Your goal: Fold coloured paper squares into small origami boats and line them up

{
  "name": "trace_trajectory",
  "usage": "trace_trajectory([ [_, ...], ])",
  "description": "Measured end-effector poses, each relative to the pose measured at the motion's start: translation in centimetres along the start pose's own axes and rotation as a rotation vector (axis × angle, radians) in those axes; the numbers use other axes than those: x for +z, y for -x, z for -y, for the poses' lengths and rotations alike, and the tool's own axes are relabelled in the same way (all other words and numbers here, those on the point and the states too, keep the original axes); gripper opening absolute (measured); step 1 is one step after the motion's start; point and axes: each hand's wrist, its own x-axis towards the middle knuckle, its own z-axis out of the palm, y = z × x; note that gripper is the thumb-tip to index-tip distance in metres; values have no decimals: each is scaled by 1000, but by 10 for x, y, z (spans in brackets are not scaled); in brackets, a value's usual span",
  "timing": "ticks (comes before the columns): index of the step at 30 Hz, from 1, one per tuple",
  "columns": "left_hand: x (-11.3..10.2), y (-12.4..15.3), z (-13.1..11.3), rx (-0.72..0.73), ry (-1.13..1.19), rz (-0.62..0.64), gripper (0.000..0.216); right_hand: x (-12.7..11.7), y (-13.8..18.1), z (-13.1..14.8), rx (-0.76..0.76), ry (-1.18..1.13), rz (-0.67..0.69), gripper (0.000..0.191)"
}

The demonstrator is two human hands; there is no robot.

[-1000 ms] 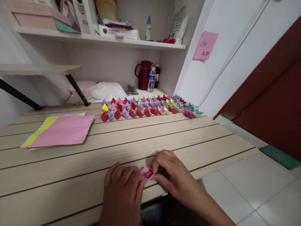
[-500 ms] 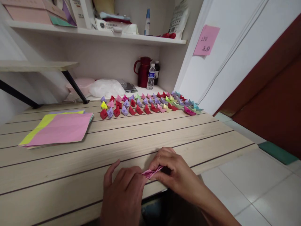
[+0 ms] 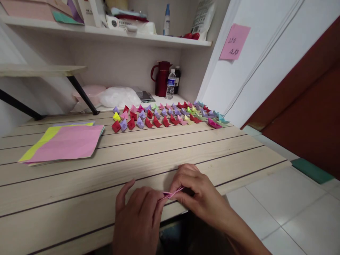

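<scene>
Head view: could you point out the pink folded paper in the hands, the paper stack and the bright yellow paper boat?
Pink folded paper [image 3: 169,195]: head view, its exposed middle.
Paper stack [image 3: 65,142]: head view, its top pink sheet.
Bright yellow paper boat [image 3: 116,117]: head view, middle of its body.

2 hands [image 3: 138,210], 1 folded pink ppr [image 3: 174,193], approx 40 boats [image 3: 166,122], 1 jug [image 3: 160,80] w/ 2 btls [image 3: 171,85].

Handwritten "250" on pink wall note [image 3: 235,44], 1 further line beneath illegible, lettering on white packet [image 3: 145,27], blue-capped bottle [image 3: 166,24] and water-bottle label [image 3: 171,82] too small to read
</scene>
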Motion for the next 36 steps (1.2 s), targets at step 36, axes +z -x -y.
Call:
trace_trajectory([
  [36,-11,-48,-11,-406,-54,608,35,9,-7,6,191,272,37,13],
])
